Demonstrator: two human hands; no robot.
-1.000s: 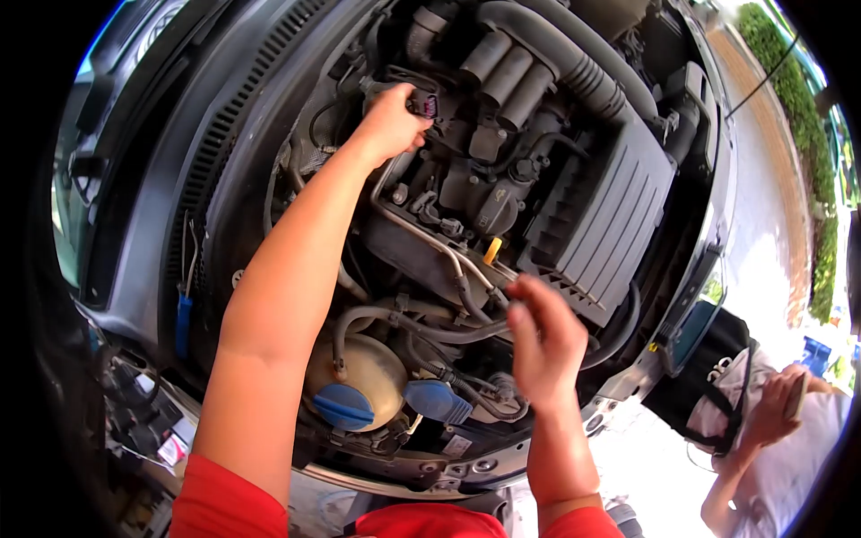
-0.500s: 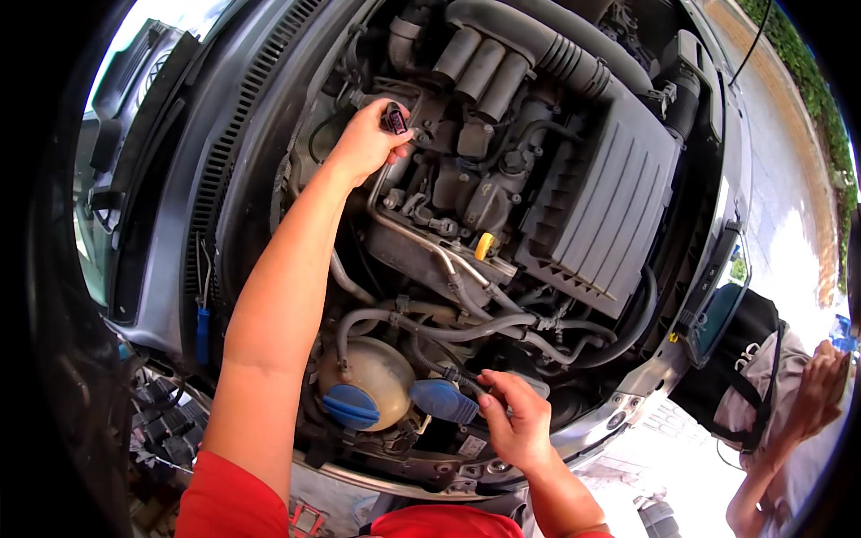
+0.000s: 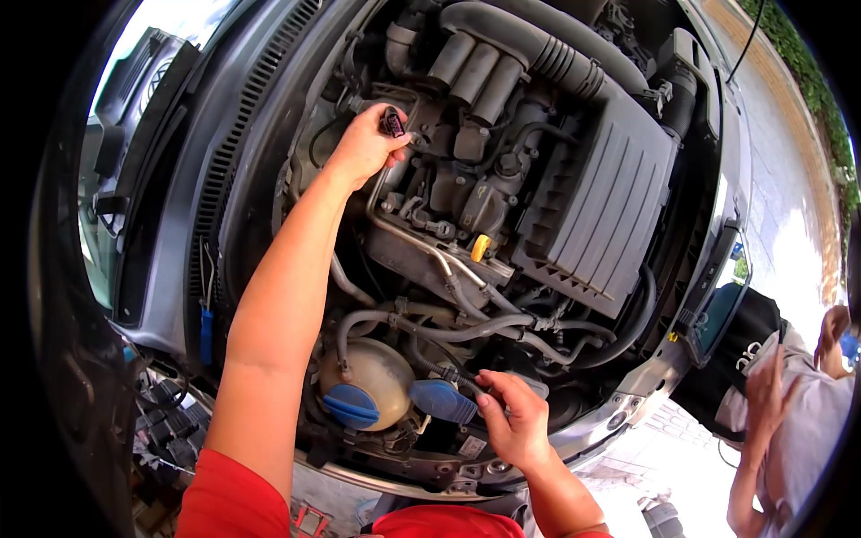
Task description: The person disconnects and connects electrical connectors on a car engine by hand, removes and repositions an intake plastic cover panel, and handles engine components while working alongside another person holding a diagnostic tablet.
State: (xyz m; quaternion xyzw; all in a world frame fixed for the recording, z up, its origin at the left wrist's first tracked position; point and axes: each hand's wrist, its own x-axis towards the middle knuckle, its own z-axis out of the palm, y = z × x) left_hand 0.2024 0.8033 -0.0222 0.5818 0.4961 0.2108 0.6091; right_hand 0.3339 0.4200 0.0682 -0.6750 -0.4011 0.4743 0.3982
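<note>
In the engine bay, my left hand (image 3: 366, 146) is closed on a dark electrical connector (image 3: 392, 123) whose pinkish inner face shows, beside the intake pipes (image 3: 475, 76). Lower right, my right hand (image 3: 515, 418) has thumb and forefinger close together at the end of a dark hose (image 3: 457, 375); whether it grips the hose is unclear. Just left of this hand is a blue flap cap (image 3: 443, 401). Further left sits the yellowed coolant tank (image 3: 381, 368) with its blue lid (image 3: 351, 406). A yellow dipstick handle (image 3: 482, 247) stands between the two hands.
The ribbed air filter box (image 3: 603, 206) fills the right of the bay. A blue-handled tool (image 3: 206, 335) rests by the windshield cowl at left. Another person (image 3: 794, 430) stands at the right edge beyond the car's front.
My right hand has come down from near the dipstick to the dark hose by the blue flap cap. My left hand still holds the connector. The other person's hands have moved.
</note>
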